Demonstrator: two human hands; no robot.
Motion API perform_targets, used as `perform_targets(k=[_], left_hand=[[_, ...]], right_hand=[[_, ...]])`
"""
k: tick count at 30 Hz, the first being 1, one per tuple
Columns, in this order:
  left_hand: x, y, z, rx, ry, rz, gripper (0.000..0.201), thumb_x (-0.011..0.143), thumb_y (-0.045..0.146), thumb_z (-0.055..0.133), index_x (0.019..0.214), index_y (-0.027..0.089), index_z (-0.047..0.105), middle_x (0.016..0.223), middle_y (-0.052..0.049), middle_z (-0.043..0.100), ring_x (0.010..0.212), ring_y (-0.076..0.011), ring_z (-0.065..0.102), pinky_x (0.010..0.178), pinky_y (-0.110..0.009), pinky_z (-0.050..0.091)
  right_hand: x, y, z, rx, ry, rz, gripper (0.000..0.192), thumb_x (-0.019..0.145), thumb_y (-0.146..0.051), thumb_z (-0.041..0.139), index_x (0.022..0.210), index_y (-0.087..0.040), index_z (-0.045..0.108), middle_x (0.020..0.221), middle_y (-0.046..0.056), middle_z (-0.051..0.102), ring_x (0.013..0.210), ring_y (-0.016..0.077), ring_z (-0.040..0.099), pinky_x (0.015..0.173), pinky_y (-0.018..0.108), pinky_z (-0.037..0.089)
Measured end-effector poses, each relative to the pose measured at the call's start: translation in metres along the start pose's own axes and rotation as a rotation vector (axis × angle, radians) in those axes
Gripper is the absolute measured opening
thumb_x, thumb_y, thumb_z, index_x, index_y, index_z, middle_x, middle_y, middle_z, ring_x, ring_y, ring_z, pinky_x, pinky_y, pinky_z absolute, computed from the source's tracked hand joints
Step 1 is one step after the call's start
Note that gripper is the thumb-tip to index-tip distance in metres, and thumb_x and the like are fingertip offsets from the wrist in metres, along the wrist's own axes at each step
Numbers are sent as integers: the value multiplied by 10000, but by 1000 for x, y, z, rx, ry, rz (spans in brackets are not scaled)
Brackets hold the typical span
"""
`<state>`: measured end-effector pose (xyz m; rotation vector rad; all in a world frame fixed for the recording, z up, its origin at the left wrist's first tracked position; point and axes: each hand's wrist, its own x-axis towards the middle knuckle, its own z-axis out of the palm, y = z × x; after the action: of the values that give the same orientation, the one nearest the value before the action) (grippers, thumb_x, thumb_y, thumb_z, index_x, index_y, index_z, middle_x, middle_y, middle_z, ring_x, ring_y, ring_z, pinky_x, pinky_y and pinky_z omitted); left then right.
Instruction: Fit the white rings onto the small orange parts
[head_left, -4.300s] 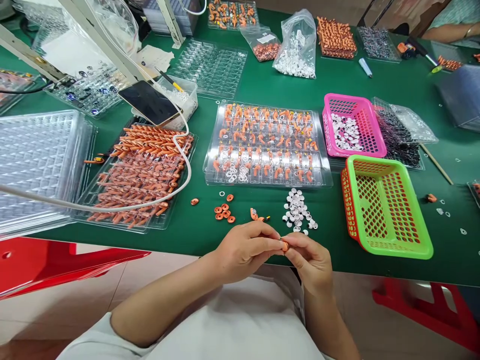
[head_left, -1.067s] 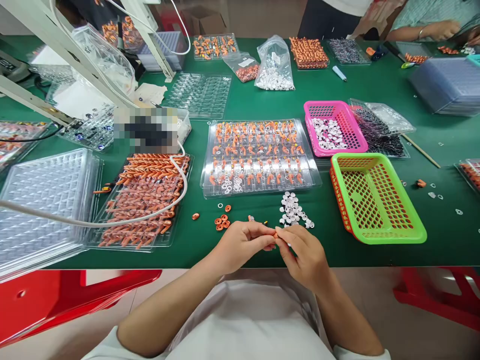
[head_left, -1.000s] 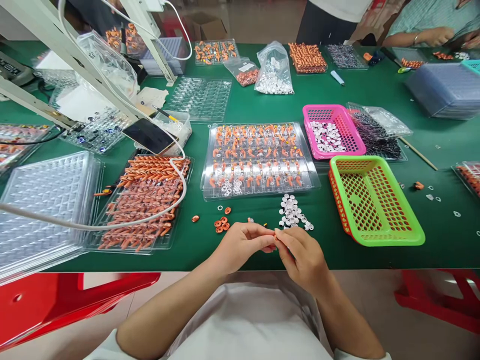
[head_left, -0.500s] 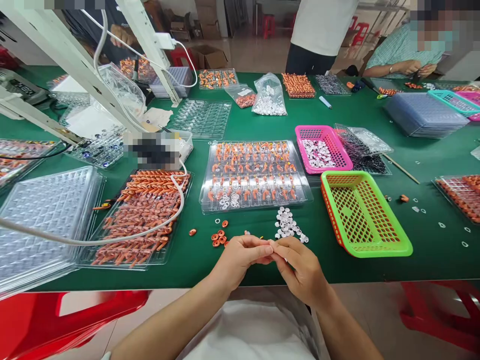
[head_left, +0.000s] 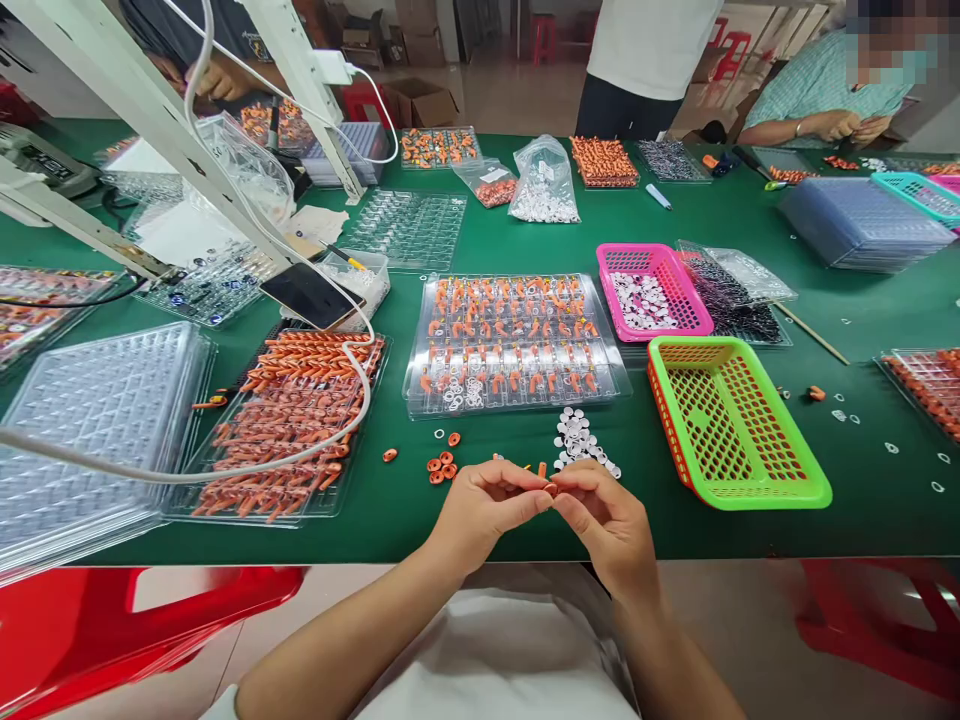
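Note:
Close to the table's front edge, my left hand [head_left: 491, 510] and my right hand [head_left: 611, 515] meet fingertip to fingertip. Between them they pinch a small orange round part [head_left: 551, 489], partly covered by the fingers. Just behind the fingertips shows a short orange piece [head_left: 541, 469]. Left of my hands lie several orange ring-like parts [head_left: 442, 467]. A loose pile of white discs [head_left: 576, 440] is right behind my right hand. Farther back is a clear tray [head_left: 517, 345] holding rows of curved orange pieces, with white rings at its lower left.
On the right are a green basket [head_left: 787, 490] and a pink basket [head_left: 701, 325] with white parts. At left stand a tray of orange sticks [head_left: 277, 450], stacked clear trays [head_left: 90, 420], a phone [head_left: 311, 296] and a white cable [head_left: 360, 400]. Co-workers sit across the table.
My fingertips have parted slightly, so the orange round part between them shows. The short orange piece behind them has come into sight. The view has shifted a little.

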<state>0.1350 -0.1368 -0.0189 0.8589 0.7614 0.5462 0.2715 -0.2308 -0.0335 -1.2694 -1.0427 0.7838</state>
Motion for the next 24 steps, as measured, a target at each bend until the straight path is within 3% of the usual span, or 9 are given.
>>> perform_targets(k=[10,15,19,24], left_hand=[[-8,2,-5,412,-152,538,57,771,144,747,818,176,740,810,-70,775,757,-184,722,728,-303,598],[-12,1,-6,409,-147,505,130,793,99,712,895,174,680,869,-60,760,795,-162,727,737,-255,605],[-13,3,-7,412,-150,418,311,790,96,718,1073,199,639,887,-37,756,834,-157,731,782,-254,607],[-13,6,-10,491,-197,366,188,816,132,697,996,183,714,900,-44,775,805,-167,735,758,-239,608]], right_hand=[[-8,6,3,64,39,-59,204,880,-164,648,1023,-288,725,885,36,629,812,174,615,676,296,535],[-9,4,0,-25,33,-106,264,871,-110,641,1045,-295,713,898,34,639,827,177,617,689,302,526],[-10,2,-1,-81,13,-130,310,861,-63,634,1055,-295,700,913,30,635,824,171,613,680,296,522],[-8,-3,-3,-116,-44,-134,348,851,-24,625,1060,-294,690,911,27,629,802,165,604,665,286,508]])
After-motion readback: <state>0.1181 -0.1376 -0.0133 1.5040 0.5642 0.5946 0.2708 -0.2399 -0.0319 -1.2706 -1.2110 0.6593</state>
